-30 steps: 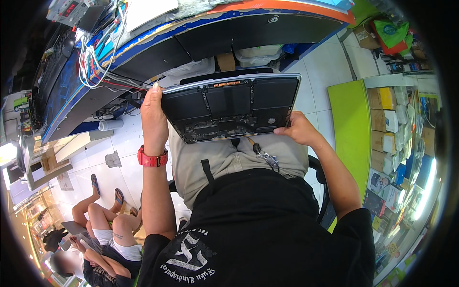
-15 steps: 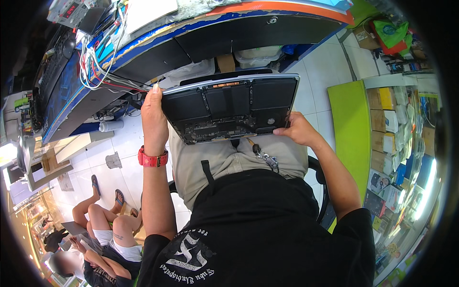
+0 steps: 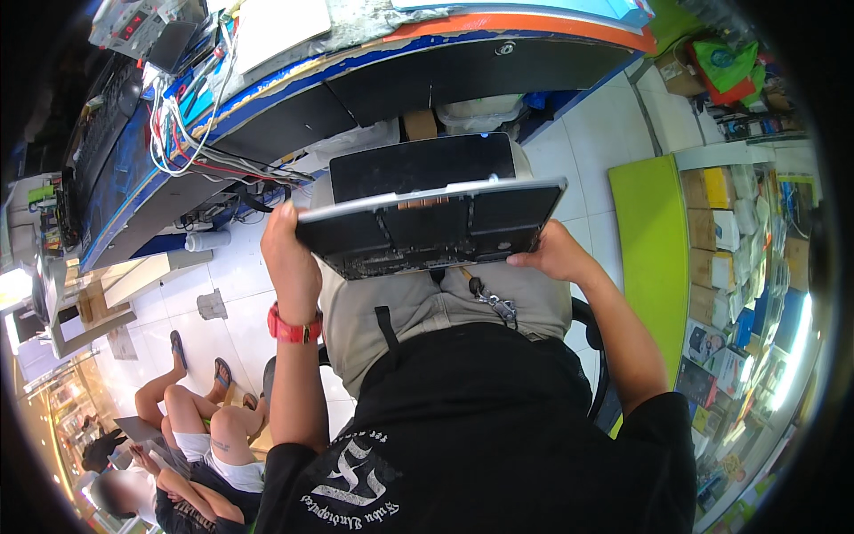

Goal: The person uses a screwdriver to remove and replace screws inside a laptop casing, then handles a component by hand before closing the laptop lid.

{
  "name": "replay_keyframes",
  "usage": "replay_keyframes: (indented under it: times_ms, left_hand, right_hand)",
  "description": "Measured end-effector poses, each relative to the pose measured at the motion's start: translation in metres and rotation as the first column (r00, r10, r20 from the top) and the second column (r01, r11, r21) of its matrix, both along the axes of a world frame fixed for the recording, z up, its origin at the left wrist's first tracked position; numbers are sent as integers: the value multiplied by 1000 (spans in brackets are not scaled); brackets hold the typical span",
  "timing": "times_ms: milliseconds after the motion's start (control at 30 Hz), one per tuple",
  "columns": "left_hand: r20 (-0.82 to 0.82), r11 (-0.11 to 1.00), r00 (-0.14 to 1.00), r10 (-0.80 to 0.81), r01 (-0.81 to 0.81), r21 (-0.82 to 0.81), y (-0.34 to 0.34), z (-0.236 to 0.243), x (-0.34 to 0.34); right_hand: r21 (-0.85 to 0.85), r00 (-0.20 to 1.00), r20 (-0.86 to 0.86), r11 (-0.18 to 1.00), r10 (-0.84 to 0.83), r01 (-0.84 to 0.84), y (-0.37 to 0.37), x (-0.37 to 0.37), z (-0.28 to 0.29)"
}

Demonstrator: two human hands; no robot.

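A laptop [image 3: 427,227] with its bottom cover off is held tilted above my lap, its dark battery packs and circuit board facing me. My left hand [image 3: 291,254] grips its left end, thumb up at the corner. At the right end, my right hand [image 3: 550,254] holds the edge, with its thumb on the near corner. Just beyond the laptop's raised edge shows a dark, flat panel [image 3: 422,165] with rounded corners; whether it is joined to the laptop I cannot tell. A red watch [image 3: 294,324] is on my left wrist.
Ahead stands a workbench with a black drawer front [image 3: 382,84], its worn edge close to the panel. Cables [image 3: 182,147] hang off its left part. To the right are a green panel [image 3: 648,267] and a stocked glass cabinet [image 3: 721,231]. A person [image 3: 191,472] sits at lower left.
The laptop has tipped so its insides look narrower, and its far edge sits lower in view. More of the dark panel behind it now shows. Both hands keep their grip.
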State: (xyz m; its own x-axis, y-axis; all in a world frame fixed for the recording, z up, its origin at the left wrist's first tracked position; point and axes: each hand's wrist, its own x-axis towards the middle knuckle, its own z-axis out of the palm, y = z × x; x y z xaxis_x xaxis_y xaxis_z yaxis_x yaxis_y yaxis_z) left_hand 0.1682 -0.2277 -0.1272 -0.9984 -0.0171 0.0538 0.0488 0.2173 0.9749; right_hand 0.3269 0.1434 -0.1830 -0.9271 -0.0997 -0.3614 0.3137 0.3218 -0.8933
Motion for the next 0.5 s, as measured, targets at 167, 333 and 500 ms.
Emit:
replay_keyframes:
  times_ms: [167,333,500]
  left_hand:
    - [-24,965,994,-104,107,240,-10,11,44]
    - [-32,948,992,-122,126,291,-15,15,67]
    - [-52,936,991,-123,134,326,-21,11,79]
  right_hand:
    - [285,998,-28,957,62,-51,-10,2,17]
    - [397,926,-283,910,249,-123,-7,5,8]
    - [400,961,-198,911,195,-102,-9,12,15]
